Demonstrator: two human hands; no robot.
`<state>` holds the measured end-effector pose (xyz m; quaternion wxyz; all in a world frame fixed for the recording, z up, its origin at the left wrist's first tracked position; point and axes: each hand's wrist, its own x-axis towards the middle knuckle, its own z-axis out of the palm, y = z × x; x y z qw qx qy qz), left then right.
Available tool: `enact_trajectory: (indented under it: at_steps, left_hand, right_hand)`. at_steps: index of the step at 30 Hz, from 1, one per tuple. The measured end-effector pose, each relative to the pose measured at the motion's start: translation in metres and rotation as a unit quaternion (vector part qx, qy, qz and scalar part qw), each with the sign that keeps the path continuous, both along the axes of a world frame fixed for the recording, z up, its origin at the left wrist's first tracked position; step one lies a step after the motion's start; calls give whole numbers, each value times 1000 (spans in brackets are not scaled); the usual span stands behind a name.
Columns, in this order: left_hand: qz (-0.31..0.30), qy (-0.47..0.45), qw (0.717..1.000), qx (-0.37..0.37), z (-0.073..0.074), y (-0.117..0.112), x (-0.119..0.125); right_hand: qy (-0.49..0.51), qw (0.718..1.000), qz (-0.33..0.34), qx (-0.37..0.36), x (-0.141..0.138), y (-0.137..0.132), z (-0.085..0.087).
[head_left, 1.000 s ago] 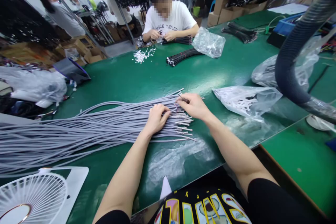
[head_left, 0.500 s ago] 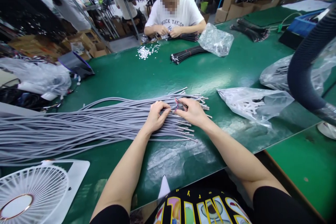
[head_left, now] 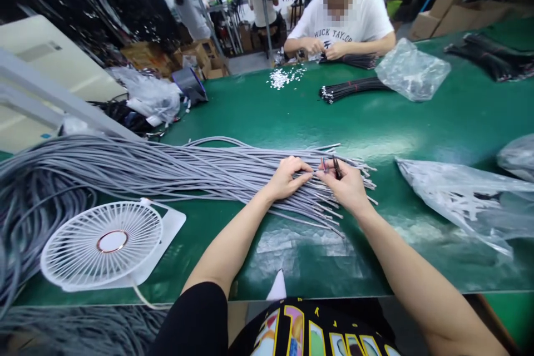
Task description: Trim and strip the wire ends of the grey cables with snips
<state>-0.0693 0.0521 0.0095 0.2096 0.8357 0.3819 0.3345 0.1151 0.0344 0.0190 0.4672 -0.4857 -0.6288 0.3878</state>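
A thick bundle of grey cables [head_left: 175, 169] lies across the green table [head_left: 271, 117], its stripped ends fanned out toward the right. My left hand [head_left: 287, 177] rests on the bundle near those ends, fingers curled and pinching one grey cable. My right hand [head_left: 344, 184] meets it from the right, fingers pinched on the thin coloured wires [head_left: 324, 164] at that cable's end, with a small dark piece between the fingertips that I cannot name.
A white desk fan [head_left: 102, 243] lies flat at the near left. A clear plastic bag [head_left: 467, 200] of small white parts sits to the right. Across the table a person in a white shirt [head_left: 346, 22] handles black cables [head_left: 350, 89], beside another bag [head_left: 411, 69] and scattered white bits [head_left: 286, 76].
The view has swung left, bringing the whole fan into sight and dropping the dark hose out. My hands have closed together on one cable end.
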Motion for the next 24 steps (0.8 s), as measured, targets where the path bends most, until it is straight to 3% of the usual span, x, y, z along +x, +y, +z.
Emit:
enact_trajectory:
  at_steps: [8, 11, 14, 17, 20, 24]
  left_hand:
    - [-22, -13, 1000, -6, -6, 6, -2]
    - [-4, -9, 1000, 18, -6, 3, -1]
    - [44, 37, 996, 64, 5, 2, 1]
    - [107, 55, 986, 116, 30, 11, 0]
    - [138, -32, 980, 137, 67, 35, -16]
    - [236, -150, 951, 134, 127, 74, -77]
  right_hand:
    - [105, 993, -54, -9, 2, 1, -2]
    - [143, 986, -79, -13, 9, 2, 2]
    - [249, 960, -129, -10, 21, 7, 9]
    - [315, 938, -143, -1, 30, 12, 17]
    - [305, 943, -131, -5, 31, 11, 21]
    - [286, 949, -130, -14, 29, 6, 20]
